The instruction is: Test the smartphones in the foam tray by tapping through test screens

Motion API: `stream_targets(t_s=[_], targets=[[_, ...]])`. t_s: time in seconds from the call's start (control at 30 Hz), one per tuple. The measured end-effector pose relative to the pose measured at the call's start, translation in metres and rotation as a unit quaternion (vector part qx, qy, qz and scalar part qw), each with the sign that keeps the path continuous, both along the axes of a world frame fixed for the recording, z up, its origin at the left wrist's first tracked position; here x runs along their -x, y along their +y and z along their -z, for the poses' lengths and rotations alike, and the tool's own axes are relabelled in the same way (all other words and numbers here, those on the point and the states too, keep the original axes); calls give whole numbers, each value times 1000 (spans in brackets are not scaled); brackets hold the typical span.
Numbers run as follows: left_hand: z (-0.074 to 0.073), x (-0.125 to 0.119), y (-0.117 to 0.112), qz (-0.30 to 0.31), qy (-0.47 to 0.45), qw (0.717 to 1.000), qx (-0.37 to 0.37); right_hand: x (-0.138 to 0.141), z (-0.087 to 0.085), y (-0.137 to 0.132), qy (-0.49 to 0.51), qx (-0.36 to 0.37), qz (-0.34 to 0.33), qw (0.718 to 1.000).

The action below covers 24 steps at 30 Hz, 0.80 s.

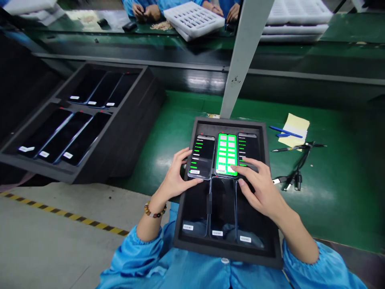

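Note:
A black foam tray (228, 257) of several smartphones sits in front of me, its near edge against my blue clothing. In the back row, the middle phone (226, 149) shows a bright green screen with white blocks. My right hand (259, 185) has its fingers apart, the index fingertip at the lower part of that screen. My left hand (177, 176) is spread along the left rim, thumb by the lower edge of the back-left phone (202, 154), which shows a dark screen with text lines. A similar screen lights the back-right phone (248, 145). Front-row phones (221, 206) are dark.
At left, stacked black foam trays (144, 92) hold more dark phones. Pens (285, 131), yellow paper (296, 122) and black cables (300, 164) lie on the green table right of my tray. A grey post (245, 52) rises behind it. Across, co-workers' hands (147, 12) are near white trays (195, 18).

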<state>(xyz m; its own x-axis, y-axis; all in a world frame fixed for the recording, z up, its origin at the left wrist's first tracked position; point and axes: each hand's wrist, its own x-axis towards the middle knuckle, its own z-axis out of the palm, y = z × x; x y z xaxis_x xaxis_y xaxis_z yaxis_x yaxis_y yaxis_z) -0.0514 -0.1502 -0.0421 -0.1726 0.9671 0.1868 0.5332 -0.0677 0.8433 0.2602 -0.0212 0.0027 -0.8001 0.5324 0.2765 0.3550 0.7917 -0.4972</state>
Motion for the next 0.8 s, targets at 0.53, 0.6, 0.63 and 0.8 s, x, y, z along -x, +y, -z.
stream_targets(t_s=[0.53,0.6,0.63,0.8], targets=[[1,3,-2,13,-9,1000,7,9,-1,-13,5,25,26,999],[2,5,-1,13,-12,1000,10,-2,3,-11,20,27,83,996],[2,5,-1,12,-13,1000,11,-7,6,-10,26,27,103,994],[4,6,-1,8,-5,1000,11,-22,19,-2,57,3,149,987]])
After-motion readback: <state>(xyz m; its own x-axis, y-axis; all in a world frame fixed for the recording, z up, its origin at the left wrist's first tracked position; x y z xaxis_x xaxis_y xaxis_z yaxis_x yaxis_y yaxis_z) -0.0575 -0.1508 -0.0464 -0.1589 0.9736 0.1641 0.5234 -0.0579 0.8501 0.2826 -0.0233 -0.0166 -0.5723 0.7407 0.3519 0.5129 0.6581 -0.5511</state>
